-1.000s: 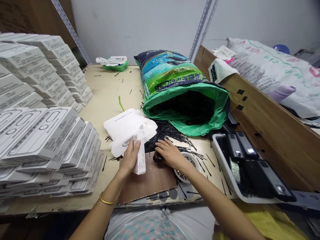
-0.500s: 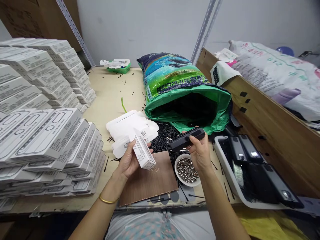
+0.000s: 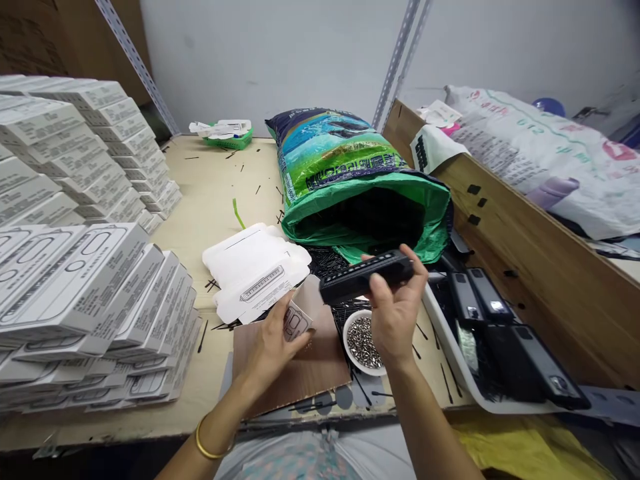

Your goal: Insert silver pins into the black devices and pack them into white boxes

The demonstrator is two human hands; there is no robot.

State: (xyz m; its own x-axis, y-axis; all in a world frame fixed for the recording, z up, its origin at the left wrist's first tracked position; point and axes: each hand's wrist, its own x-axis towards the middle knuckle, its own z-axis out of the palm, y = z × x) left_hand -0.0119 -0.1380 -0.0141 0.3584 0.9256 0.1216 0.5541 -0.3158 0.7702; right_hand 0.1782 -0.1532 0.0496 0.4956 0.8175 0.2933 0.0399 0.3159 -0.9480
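My left hand (image 3: pixel 273 343) grips a small white carton (image 3: pixel 298 323) with line drawings on it, its open end turned up and to the right. A black oblong device (image 3: pixel 361 276) with a row of slots along one edge lies in my right hand (image 3: pixel 397 310), fingers closed round its right end. The device's left end is right at the carton's open flap; whether they touch I cannot tell. Beneath the carton lies a brown board (image 3: pixel 320 363). A white bowl (image 3: pixel 347 340) of small metal bits stands just left of my right wrist.
Stacks of white boxes (image 3: pixel 95 280) fill the left side. Flattened white cartons (image 3: pixel 255 257) lie mid-table. Behind is an open green sack (image 3: pixel 345 153), with thin black sticks (image 3: pixel 325 261) before it. At right, a white tray (image 3: pixel 467 380) holds black devices (image 3: pixel 530 360) beside a wooden panel (image 3: pixel 525 247).
The carton in my left hand has been tipped so its open end faces the black device. My right hand has brought the device leftward to it. The view has shifted slightly.
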